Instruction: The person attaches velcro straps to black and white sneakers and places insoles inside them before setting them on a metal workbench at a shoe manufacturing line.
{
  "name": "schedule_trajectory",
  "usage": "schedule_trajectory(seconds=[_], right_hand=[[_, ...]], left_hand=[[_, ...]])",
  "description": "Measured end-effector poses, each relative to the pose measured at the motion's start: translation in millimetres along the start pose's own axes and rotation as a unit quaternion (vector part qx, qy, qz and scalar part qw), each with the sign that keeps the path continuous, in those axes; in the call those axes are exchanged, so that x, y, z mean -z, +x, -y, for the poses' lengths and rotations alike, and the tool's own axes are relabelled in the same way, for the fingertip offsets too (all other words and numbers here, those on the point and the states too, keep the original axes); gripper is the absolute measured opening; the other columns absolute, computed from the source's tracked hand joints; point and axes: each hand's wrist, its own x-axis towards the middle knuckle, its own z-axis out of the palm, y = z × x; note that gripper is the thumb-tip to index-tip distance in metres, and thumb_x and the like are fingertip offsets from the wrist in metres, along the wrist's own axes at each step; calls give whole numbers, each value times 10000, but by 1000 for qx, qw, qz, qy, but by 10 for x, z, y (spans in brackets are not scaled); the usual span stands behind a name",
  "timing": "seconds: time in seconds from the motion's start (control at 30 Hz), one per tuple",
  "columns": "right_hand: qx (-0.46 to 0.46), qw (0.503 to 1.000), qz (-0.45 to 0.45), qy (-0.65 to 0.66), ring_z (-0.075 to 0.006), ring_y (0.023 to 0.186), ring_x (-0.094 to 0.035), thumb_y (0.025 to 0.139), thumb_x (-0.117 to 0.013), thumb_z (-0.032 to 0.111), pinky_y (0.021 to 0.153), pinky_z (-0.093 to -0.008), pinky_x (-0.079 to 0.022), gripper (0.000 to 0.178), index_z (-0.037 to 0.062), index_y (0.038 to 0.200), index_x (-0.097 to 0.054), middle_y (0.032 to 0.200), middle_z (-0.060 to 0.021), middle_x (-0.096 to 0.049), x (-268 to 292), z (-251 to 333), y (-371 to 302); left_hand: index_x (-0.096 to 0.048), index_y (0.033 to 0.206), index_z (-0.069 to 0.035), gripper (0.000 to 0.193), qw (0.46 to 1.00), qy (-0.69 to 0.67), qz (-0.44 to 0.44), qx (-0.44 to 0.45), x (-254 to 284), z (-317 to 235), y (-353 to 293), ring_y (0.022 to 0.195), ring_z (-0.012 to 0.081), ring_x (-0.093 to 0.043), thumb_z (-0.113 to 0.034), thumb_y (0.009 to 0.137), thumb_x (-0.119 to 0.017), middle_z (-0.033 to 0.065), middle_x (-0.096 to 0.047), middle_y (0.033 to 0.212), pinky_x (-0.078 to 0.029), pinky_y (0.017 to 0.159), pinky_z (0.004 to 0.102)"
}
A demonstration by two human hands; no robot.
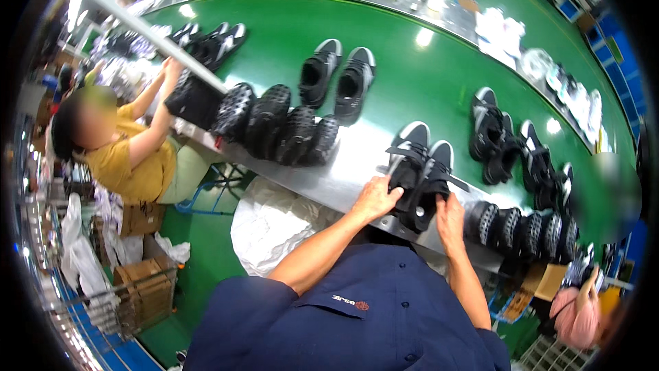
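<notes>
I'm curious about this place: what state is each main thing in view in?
Left hand: gripping near left shoe
Right hand: gripping near right shoe
Near left shoe: toe pointing away, strap jutting left
Near right shoe: toe pointing away, strap jutting right
Farther pair of shoes: upright, unheld
White sheeting: crumpled
Left row of bumpy black pieces: close together

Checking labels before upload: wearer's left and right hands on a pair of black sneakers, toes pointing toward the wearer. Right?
Not the toes: the head view shows them pointing away from the wearer. The rest holds: left hand on the left black sneaker, right hand on the right black sneaker.
</notes>
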Motion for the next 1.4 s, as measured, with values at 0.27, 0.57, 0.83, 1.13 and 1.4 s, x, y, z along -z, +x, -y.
schedule_trajectory(seconds=[0.27,0.57,0.83,1.13,1.4], right_hand=[[-137,985,87,55,-174,763,-697,948,-748,238,679,-335,-566,375,-61,1164,-686,852,-134,-736,911,483,-278],[-2,987,115,109,-129,710,-640,986,-706,148,662,-282,-538,268,-41,1173,-682,837,-66,-701,440,1352,-270],[-133,755,240,596,-139,938,-672,1060,-637,331,750,-271,-581,461,10,1377,-541,1081,-54,-668,-48,1908,-327],[-197,836,426,284,-219,694,-703,910,-740,521,610,-320,-525,616,-27,1168,-629,930,-110,-727,389,1663,-427],[58,985,138,-88,-455,817,-720,933,-713,483,757,-538,-562,580,-55,1123,-614,793,-253,-717,536,1640,-849]], left_hand=[[-713,997,-34,178,874,204,-436,-68,2673,-187,-473,924,336,-637,-151,882,-779,136,-667,995,-524,838,445],[-680,1224,15,476,821,303,-477,-83,3399,229,-501,1074,372,-604,-170,817,-844,162,-667,1174,-484,965,474],[-699,1119,-8,432,905,37,-224,-361,1889,-837,-662,1029,328,-634,-254,797,-850,142,-687,1074,-504,906,465],[-696,1208,-38,318,859,-474,196,-3,1349,-831,-33,1034,129,-626,-148,915,-755,35,-685,1084,-504,941,290],[-711,1119,-12,192,910,-407,-1,81,754,-797,-175,869,82,-592,-40,929,-708,-3,-672,991,-494,773,247]])
